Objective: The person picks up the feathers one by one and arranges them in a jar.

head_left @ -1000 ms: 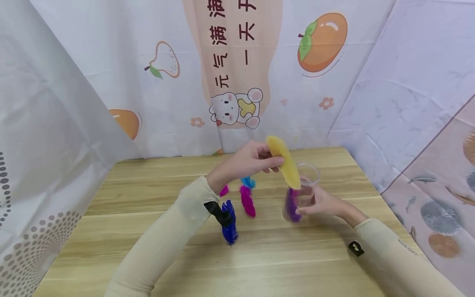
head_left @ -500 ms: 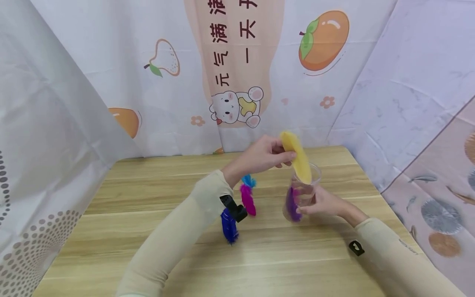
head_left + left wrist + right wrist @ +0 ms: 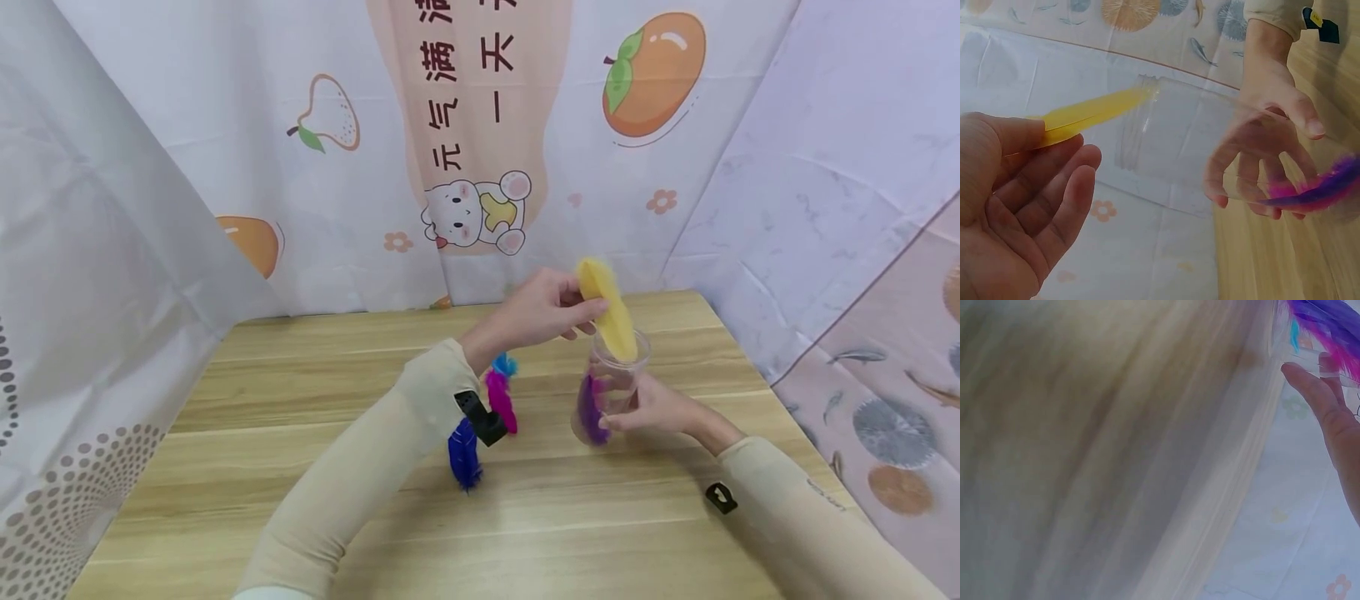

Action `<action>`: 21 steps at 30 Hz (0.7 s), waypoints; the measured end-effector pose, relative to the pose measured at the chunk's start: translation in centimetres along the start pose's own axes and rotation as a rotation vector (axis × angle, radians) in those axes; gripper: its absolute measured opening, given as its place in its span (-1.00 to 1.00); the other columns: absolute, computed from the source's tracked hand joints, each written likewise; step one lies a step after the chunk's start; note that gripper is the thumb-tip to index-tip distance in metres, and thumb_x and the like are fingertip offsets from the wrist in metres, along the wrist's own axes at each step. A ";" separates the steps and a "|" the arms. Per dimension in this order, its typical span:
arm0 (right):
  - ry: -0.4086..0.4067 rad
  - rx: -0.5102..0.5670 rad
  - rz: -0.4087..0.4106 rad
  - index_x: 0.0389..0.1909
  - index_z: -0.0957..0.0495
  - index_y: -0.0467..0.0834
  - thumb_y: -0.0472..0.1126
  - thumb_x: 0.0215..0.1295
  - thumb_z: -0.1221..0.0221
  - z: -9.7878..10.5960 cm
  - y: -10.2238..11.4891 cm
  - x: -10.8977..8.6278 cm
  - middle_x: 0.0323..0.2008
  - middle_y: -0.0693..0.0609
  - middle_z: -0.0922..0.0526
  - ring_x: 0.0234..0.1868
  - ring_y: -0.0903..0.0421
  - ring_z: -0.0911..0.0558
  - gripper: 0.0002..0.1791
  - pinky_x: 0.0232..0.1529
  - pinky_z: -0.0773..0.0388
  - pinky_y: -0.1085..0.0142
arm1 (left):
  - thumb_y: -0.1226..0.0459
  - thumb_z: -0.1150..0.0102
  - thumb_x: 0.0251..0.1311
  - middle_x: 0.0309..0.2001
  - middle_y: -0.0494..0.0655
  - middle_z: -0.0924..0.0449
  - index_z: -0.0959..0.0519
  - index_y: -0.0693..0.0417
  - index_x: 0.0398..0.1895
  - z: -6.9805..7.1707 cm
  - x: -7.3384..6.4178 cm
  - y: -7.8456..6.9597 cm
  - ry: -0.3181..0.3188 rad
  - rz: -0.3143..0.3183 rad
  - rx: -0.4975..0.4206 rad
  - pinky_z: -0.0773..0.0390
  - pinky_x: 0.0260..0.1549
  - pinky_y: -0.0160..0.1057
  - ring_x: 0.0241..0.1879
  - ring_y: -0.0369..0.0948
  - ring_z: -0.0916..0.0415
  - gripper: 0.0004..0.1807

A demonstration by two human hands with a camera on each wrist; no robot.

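Note:
My left hand (image 3: 551,308) pinches a yellow feather (image 3: 606,308) between thumb and forefinger, its free end slanting down over the mouth of a clear jar (image 3: 619,385). In the left wrist view the tip of the yellow feather (image 3: 1097,115) overlaps the jar's threaded rim (image 3: 1138,125). My right hand (image 3: 656,408) grips the jar around its side, thumb toward me, fingers seen through the wall in the left wrist view. Inside the jar, low down, lies a purple feather (image 3: 589,410) with pink fluff beside it.
Left of the jar, on the wooden table (image 3: 300,467), lie a dark blue feather (image 3: 465,457), a magenta feather (image 3: 498,400) and a light blue feather (image 3: 504,365). The left forearm passes close over them. A printed curtain (image 3: 360,192) hangs behind the table's far edge.
My left hand has moved right with the yellow feather, bringing its lower end from left of the jar to over its mouth. The right hand and jar have stayed in place.

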State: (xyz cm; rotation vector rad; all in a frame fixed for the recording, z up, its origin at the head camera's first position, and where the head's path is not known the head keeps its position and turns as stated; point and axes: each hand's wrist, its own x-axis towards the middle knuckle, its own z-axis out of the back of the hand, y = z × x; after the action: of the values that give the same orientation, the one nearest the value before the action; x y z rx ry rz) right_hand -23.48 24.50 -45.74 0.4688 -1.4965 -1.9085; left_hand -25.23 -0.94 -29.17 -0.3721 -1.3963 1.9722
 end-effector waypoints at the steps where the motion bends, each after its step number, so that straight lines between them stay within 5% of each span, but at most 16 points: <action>1: -0.001 -0.001 0.000 0.49 0.03 -0.41 -0.47 0.15 -0.37 0.0 0.0 0.0 0.38 -0.55 -0.14 0.29 -0.50 -0.32 -0.01 0.12 -0.60 0.03 | 0.21 -0.17 0.47 -0.19 -0.04 -0.75 -0.65 0.24 0.00 -0.1 0.0 0.1 0.001 -0.009 -0.006 -0.73 -0.32 -0.16 -0.23 -0.11 -0.72 -0.73; 10: -0.004 -0.004 0.007 0.48 0.02 -0.35 -0.47 0.13 -0.38 -0.1 0.0 0.0 0.37 -0.54 -0.16 0.27 -0.53 -0.34 -0.01 0.06 -0.63 0.01 | 0.24 -0.22 0.43 -0.23 -0.08 -0.75 -0.66 0.25 -0.07 -1.2 0.3 0.3 0.014 -0.104 -0.044 -0.74 -0.28 -0.09 -0.26 -0.21 -0.72 -0.77; 21: -0.007 -0.003 -0.008 0.46 0.00 -0.38 -0.47 0.14 -0.37 -0.1 -0.2 0.0 0.37 -0.55 -0.17 0.27 -0.51 -0.35 -0.04 0.05 -0.64 0.04 | 0.30 -0.28 0.37 -0.24 -0.06 -0.73 -0.66 0.26 -0.07 -1.8 0.6 0.5 0.007 -0.133 -0.067 -0.72 -0.22 -0.18 -0.27 -0.18 -0.71 -0.80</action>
State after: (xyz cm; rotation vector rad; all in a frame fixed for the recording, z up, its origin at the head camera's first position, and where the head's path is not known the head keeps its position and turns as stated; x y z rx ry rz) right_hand -23.50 24.44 -45.92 0.4681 -1.4987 -1.9200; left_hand -24.75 0.66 -30.19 -0.3082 -1.4472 1.8195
